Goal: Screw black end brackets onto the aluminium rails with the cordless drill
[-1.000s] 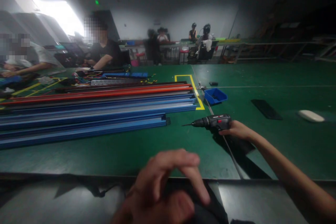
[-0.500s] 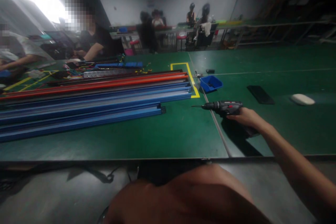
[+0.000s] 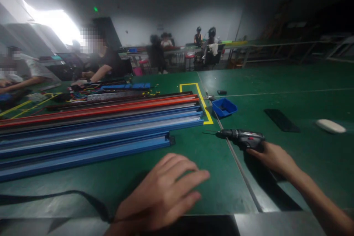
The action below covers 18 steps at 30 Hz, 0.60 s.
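**One black-and-grey cordless drill (image 3: 250, 139), its bare bit (image 3: 211, 133) beside the rails**

The right hand (image 3: 278, 158) is closed around the drill's grip, above the right part of the green tabletop (image 3: 199, 158). The drill lies roughly level, its thin bit pointing left past the near corner of the yellow tape outline (image 3: 208, 122). Whether its base rests on the surface, or a finger sits on the trigger, I cannot tell. The left hand (image 3: 166, 188) holds nothing; its fingers are loosely spread over the near edge, palm turned down.

The main hazard is that slim bit. Its tip is near the ends of the long blue metal rails (image 3: 138, 127), so a swing to the left could scratch their finish or snap it. The nearest blue rail (image 3: 110, 155), with a small black end cap (image 3: 172, 140), lies between the left hand and the rest; a careless elbow might knock it askew. Should the trigger be squeezed by accident, the left hand would be unprotected if it strayed toward the tip. The dark fabric strap (image 3: 69, 193) beside the left wrist could snag. A backward sweep of the drill might also tip the open blue plastic bin (image 3: 230, 111) just beyond it.
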### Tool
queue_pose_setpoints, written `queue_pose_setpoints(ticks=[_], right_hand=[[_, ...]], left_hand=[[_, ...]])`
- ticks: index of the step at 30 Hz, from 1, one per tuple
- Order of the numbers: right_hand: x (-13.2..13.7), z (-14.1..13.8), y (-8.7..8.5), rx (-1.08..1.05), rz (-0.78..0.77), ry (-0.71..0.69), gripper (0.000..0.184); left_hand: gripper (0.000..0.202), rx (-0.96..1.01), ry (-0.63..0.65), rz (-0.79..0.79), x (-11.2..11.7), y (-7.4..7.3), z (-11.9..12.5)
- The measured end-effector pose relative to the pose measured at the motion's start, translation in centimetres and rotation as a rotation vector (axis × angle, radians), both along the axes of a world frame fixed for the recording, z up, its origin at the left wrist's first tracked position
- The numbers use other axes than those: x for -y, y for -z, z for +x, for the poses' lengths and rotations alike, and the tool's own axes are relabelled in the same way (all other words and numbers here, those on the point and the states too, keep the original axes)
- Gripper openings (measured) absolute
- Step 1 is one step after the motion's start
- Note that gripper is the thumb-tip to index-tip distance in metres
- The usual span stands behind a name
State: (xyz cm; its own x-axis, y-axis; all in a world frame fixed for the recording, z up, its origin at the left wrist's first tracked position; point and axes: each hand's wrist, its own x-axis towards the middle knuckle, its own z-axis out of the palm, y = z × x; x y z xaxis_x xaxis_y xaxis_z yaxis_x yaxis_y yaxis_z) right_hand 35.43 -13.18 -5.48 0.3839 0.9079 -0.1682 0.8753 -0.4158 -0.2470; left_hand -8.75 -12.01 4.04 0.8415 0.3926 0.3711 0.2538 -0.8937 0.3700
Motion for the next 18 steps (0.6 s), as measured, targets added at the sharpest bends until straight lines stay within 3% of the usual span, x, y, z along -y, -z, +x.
queue_pose_setpoints(ticks=[4,6,8,10,13,18], right_hand=[[0.3,1.0,0.3,-0.049,0.066,0.037,0.046],[0.2,1.8,0.2,-0.071,0.061,0.058,0.043],[-0.1,2.8,0.1,-0.088,0.05,0.073,0.041],[-0.4,3.7,-0.1,-0.113,0.05,0.081,0.038],[-1.0,4.4,-0.6,-0.126,0.069,0.072,0.034],[-1.7,4.2,-1.6,-0.094,0.009,0.06,0.038]], left_hand=[[0.046,-0.111,-0.508,0.081,-5.4,6.6,-4.2],[0.04,-0.094,-0.678,0.131,-7.4,9.6,-6.6],[0.04,-0.103,-0.8,0.167,-9.0,11.3,-9.2],[0.044,-0.156,-0.879,0.211,-10.8,11.7,-12.1],[0.051,-0.281,-0.96,0.229,-14.0,11.0,-16.8],[0.065,-0.419,-0.956,0.111,-19.1,9.7,-23.0]])
